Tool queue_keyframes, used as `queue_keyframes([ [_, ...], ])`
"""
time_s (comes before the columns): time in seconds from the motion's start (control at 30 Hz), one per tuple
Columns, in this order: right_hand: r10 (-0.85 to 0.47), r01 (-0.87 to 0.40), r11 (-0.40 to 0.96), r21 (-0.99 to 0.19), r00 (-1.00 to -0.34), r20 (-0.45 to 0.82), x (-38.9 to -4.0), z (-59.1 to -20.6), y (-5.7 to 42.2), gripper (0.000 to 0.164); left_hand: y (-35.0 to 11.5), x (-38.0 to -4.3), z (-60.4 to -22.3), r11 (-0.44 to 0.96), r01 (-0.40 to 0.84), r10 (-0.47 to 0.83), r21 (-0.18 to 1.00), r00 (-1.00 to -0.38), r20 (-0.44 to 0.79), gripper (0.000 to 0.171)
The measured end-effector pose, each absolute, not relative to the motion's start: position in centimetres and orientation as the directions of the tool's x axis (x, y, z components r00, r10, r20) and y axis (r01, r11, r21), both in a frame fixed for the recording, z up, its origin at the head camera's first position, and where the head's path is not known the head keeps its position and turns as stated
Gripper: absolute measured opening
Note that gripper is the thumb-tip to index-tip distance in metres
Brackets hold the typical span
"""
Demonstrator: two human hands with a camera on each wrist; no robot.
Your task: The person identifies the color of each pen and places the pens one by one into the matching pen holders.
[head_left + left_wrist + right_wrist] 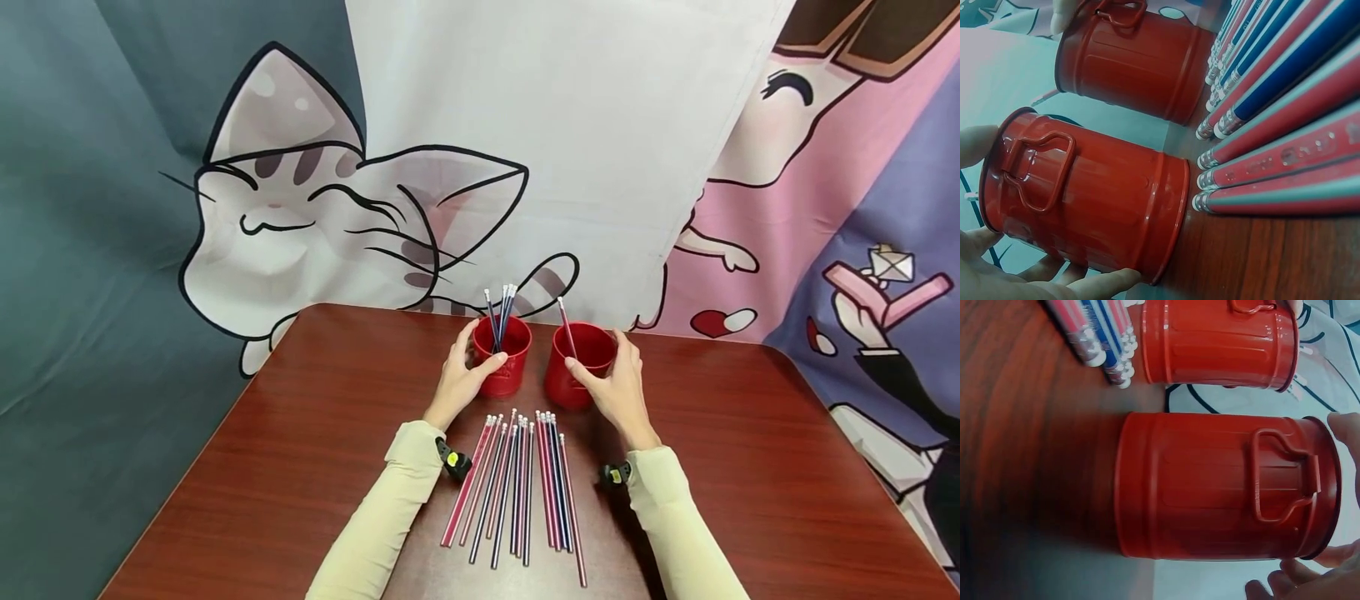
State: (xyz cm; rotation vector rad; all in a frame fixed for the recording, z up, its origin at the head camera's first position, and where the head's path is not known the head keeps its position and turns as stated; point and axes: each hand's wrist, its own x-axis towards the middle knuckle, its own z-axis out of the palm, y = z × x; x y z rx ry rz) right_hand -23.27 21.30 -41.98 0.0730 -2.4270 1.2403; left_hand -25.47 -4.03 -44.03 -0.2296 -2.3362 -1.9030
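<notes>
My left hand point(461, 382) grips the left red metal bucket point(504, 379), thumb at the near rim and fingers round its outer side. Several blue-striped pencils point(507, 300) lean inside that bucket, white erasers up. The right red bucket point(564, 383) is held by my right hand point(619, 393), its thumb at the rim and fingers along the far side. One reddish pencil point(566, 325) tilts in it. Each bucket shows a small wire handle point(1260, 481) on its wall. Red and blue striped pencils point(517, 492) lie in a loose row on the table, eraser ends toward the buckets.
The brown wooden table point(322, 433) ends at a back edge just behind the buckets. A cloth backdrop point(600, 125) with cartoon cats hangs beyond it. Both forearms flank the loose pencils, and a dark wrist camera point(453, 460) sits close to the leftmost ones.
</notes>
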Motion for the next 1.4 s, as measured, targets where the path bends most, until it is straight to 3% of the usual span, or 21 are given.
queue_keyframes([
  [0.83, 0.146, -0.177, 0.394, -0.902, -0.957, 0.252, -23.0, -43.5, 21.7, 0.084, -4.6, -25.5, -44.3, 0.205, 0.218, 0.086, 0.954, -0.975, 0.204, 0.075],
  [1.13, 0.133, -0.200, 0.308, -0.930, -0.959, 0.251, -23.4, -44.2, 21.4, 0.082, -5.2, -24.0, -43.5, 0.344, 0.232, 0.020, 0.910, -0.971, 0.240, 0.088],
  [1.4, 0.133, -0.193, 0.290, -0.937, -0.962, 0.239, -22.2, -42.2, 21.2, 0.080, -3.9, -22.2, -41.1, 0.542, 0.286, -0.053, 0.790, -0.926, 0.373, 0.084],
])
